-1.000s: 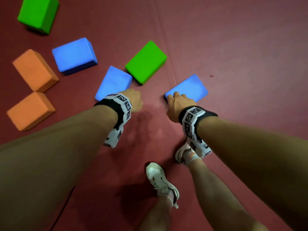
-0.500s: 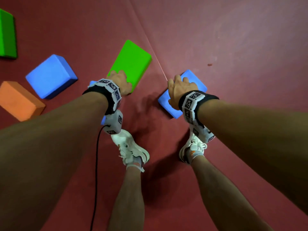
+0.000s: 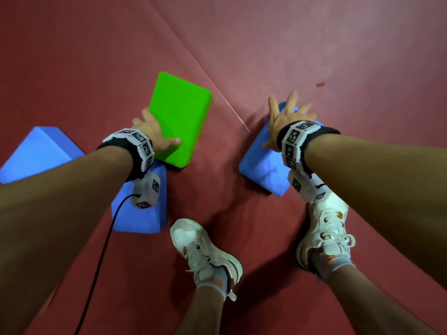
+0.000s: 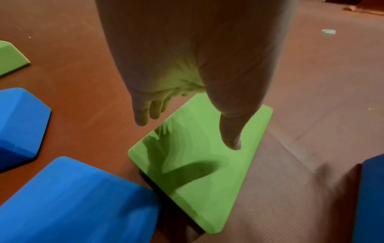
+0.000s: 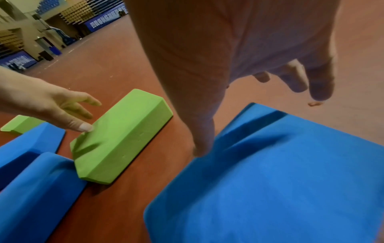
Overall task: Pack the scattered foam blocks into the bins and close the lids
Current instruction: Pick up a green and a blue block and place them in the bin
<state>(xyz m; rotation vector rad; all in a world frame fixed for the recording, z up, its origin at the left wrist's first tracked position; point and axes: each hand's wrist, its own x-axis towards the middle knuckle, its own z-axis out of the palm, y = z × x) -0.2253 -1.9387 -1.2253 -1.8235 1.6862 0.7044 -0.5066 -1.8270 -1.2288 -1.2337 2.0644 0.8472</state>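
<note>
1. The left hand (image 3: 154,131) is spread wide over the near left corner of the green foam block (image 3: 180,118), which lies flat on the red floor (image 3: 314,44) at about 11 o'clock from the person's feet. The thumb lies across the block's top face; the fingers reach past its left edge. In the left wrist view the hand (image 4: 187,74) seems to sit a little above the block (image 4: 199,164), casting a shadow on it, and firm contact cannot be told; nothing is gripped.

2. The right hand (image 3: 285,122) is also wide, fingers splayed and straight, over the far end of a blue foam block (image 3: 263,165) lying at about 1 o'clock from the feet. In the right wrist view the thumb tip (image 5: 200,151) meets the block's top face (image 5: 280,189) near its left edge, while the other fingers reach beyond its far edge without curling round it.

3. A second blue block (image 3: 145,213) lies at about 9 o'clock, under the left wrist, its far corner touching or just beside the green block's near end. A third blue block (image 3: 41,153) lies further out at 10 o'clock.

4. Another green block (image 4: 10,57) shows at the left edge of the left wrist view, well apart from the hand.

5. White trainers (image 3: 205,252) stand at 6 o'clock, just near the blocks.
</note>
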